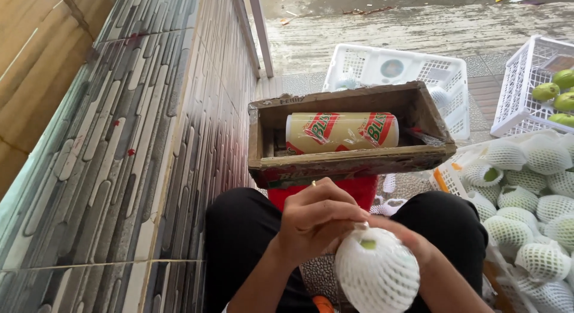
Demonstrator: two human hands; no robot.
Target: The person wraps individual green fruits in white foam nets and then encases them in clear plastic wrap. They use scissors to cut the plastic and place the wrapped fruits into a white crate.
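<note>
A round green fruit wrapped in a white foam net sits over my lap at the bottom centre. My left hand pinches the net at its top, where a patch of green skin shows. My right hand holds the fruit from behind and is mostly hidden by it. Just ahead of my hands stands a worn wooden box holding a roll of clear plastic wrap with a cream, red and green label.
A white crate of several net-wrapped fruits sits at my right. Further right another white basket holds bare green fruits. An empty white crate lies behind the box. A tiled wall runs along the left.
</note>
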